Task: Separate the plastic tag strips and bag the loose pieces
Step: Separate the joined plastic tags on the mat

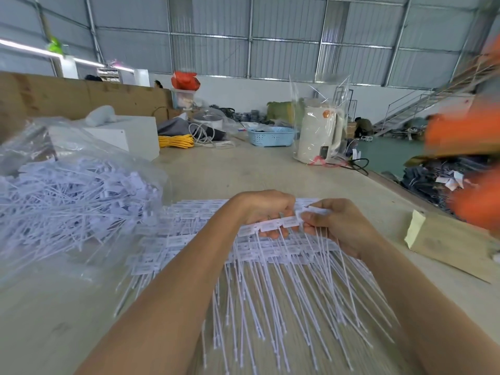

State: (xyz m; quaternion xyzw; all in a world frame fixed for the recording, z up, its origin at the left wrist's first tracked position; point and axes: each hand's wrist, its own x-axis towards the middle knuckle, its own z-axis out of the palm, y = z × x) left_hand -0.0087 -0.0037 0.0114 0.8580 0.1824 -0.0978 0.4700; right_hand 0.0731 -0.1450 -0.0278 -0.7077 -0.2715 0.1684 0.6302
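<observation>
A strip of joined white plastic tags (273,226) is held up between both hands above the table. My left hand (263,209) grips its left part, fingers curled round the tag heads. My right hand (335,220) pinches the tags at the strip's right end, their thin tails hanging down. Beneath the hands lies a spread of more joined tag strips (270,280), tails pointing toward me. At the left a clear plastic bag (81,201) lies open, holding a heap of loose tags.
A cardboard box (449,244) sits at the right edge of the table. Farther back stand a white kettle in a clear bag (319,133), a blue basket (270,136), a yellow cord (176,140) and a white box (130,136). Blurred orange shapes (465,131) fill the right edge.
</observation>
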